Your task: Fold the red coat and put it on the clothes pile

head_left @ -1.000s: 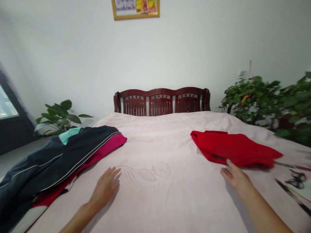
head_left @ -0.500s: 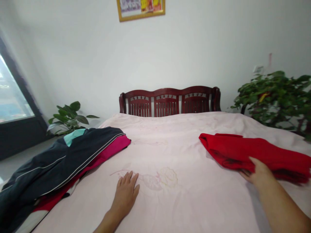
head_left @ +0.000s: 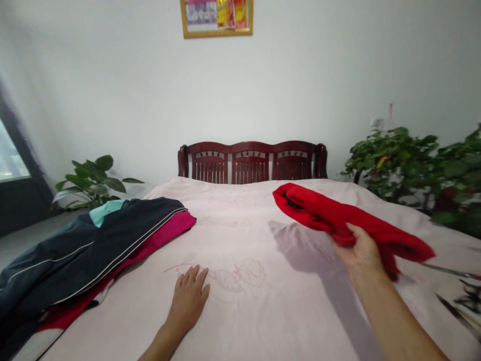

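Head view: right hand grips the folded red garment from below, lifted off the sheet at about 2 o'clock. Left hand lies flat, fingers loose, at 7 o'clock. Held by one edge (folds sagging), the garment could unfold or slip free. Dark jacket lies at 9 o'clock.

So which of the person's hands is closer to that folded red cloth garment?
The right. The right hand grips the folded red cloth garment, lifted off the pale pink bedspread. The left hand lies flat on the bedspread, well apart from it.
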A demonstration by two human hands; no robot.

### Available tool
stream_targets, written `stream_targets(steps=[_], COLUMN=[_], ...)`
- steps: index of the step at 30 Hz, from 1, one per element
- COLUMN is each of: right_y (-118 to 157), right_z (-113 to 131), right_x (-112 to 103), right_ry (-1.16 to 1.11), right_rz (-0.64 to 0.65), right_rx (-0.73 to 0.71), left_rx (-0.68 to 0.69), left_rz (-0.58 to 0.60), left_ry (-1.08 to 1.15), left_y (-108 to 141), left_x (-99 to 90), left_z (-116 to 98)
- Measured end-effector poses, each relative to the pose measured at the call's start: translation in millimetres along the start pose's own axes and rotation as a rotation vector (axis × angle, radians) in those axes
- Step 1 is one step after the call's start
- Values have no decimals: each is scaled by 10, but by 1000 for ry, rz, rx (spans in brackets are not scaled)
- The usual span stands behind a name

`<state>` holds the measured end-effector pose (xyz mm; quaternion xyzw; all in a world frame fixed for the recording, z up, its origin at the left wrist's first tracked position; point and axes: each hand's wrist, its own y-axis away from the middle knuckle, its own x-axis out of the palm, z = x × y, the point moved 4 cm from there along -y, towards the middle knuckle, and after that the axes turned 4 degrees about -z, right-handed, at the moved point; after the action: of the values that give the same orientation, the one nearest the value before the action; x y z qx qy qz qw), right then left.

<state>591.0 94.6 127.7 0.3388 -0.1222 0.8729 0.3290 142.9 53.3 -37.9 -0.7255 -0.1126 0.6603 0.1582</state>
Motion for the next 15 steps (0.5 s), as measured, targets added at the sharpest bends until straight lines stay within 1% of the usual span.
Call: stream_targets(steps=[1, 2, 4, 5, 7, 8, 9, 11, 12, 13, 15], right_y=[261, 538, 1103, 1378, 1881, 2098, 2287, 2544, 2612, 2641, 2605], right_z=[-54, -136, -358, -503, -870, -1072, -1265, -1536, -1603, -1621, -1530], right_x=[47, 92, 154, 151, 68, -7, -95, -328, -458, -587, -816], right_ry=[-96, -139, -166, -165, -90, -17, 71, 253, 327, 392, 513], right_rz=[-38, -44, 11, 28, 43, 60, 113, 230, 296, 362, 481], right_rx=[53, 103, 132, 134, 217, 310, 425, 627, 730, 828, 991], left_rx=[2, 4, 1, -5, -13, -14, -20, -24, -13, 5, 59], left_rz=[-9, -19, -42, -54, -73, -77, -80, -83, -85, -86, -89], left_ry=[10, 24, 66, 97, 181, 230, 276, 352, 380, 398, 420], left_y=[2, 2, -3, -9, -27, -36, -43, -46, -41, -32, -5], left_x=[12, 25, 54, 65, 81, 86, 90, 102, 112, 124, 154], left_z=[7, 16, 48, 70, 124, 153, 185, 244, 265, 279, 287])
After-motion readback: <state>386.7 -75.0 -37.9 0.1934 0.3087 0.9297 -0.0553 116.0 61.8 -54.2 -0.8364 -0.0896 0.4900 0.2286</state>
